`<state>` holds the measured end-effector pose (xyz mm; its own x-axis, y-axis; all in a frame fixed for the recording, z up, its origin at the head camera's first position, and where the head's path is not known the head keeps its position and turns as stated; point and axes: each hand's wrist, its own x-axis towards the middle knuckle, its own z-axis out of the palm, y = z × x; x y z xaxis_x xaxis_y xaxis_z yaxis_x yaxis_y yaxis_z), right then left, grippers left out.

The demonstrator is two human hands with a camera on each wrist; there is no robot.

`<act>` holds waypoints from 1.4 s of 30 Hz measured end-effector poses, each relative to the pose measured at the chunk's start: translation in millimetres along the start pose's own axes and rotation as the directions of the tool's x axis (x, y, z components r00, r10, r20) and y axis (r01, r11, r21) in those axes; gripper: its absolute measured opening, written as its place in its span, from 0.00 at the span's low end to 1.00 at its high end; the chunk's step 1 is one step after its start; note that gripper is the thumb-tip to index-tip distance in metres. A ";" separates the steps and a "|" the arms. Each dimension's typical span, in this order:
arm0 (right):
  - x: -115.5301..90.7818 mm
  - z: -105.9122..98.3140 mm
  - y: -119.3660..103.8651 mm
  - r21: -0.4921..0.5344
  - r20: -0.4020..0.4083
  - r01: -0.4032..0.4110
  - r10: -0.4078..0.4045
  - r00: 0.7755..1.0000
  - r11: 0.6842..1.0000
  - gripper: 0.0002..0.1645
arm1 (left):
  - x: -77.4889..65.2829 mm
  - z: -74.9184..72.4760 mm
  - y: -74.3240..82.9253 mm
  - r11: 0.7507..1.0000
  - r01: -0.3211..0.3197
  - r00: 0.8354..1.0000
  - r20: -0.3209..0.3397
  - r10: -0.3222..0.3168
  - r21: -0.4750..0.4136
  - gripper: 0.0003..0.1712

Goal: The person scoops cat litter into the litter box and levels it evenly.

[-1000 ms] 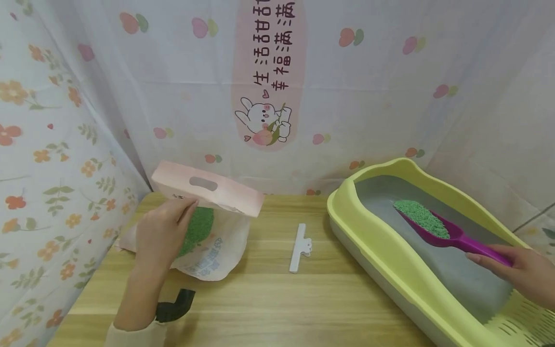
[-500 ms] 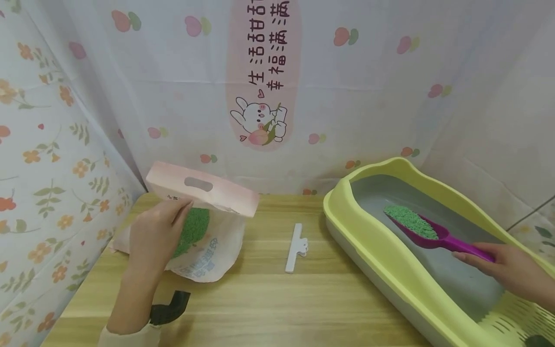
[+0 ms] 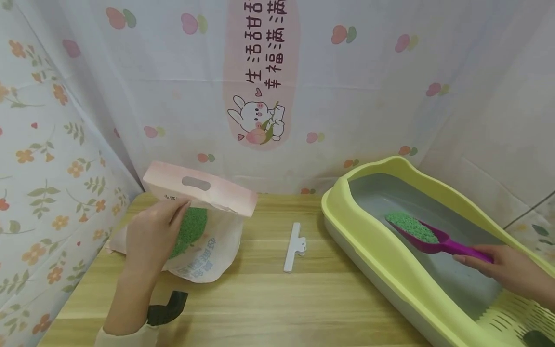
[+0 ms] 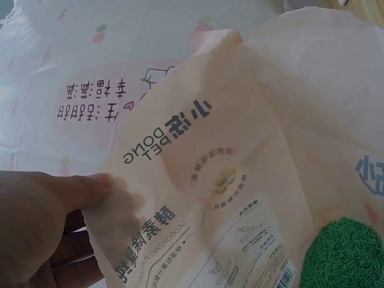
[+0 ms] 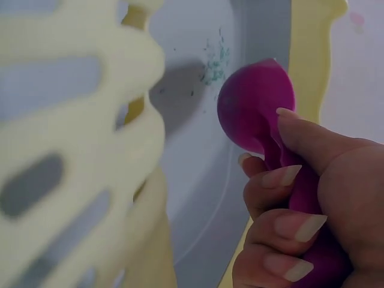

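Gripping magenta plastic scoop (image 3: 443,245): right hand (image 3: 511,270).
Long axis runs forward-left over grey, yellow-rimmed plastic tray (image 3: 375,241); left hand (image 3: 151,233), well apart, pinches pale-pink printed bag (image 3: 223,236).

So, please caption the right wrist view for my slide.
Right hand grips purple scoop over tray scattered with green bits.

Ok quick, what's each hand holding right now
Left hand: pinching the bag by its edge.
Right hand: gripping the purple scoop, loaded with green pellets.
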<state>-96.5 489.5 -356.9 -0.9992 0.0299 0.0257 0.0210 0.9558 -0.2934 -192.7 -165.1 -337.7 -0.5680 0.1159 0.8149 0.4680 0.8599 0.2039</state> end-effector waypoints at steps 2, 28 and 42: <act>1.0 -0.6 -0.1 -0.008 0.002 0.012 -0.012 1.000 1.000 0.15 | -1.1 0.0 -0.9 1.000 0.001 1.000 0.000 -0.001 0.004 0.08; 11.6 2.1 -2.7 -0.068 0.153 0.018 -0.007 0.988 0.997 0.17 | -1.0 0.5 -2.7 1.000 0.007 1.000 0.009 -0.007 0.003 0.08; 19.0 -3.0 2.2 -0.052 0.218 0.042 -0.030 0.975 0.998 0.16 | -0.4 0.9 -1.4 1.000 0.013 1.000 0.017 -0.013 0.007 0.08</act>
<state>-115.4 493.1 -354.2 -0.9825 -0.0633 -0.1750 -0.0194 0.9701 -0.2420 -193.7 -165.9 -338.9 -0.5855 0.1136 0.8027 0.4562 0.8647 0.2103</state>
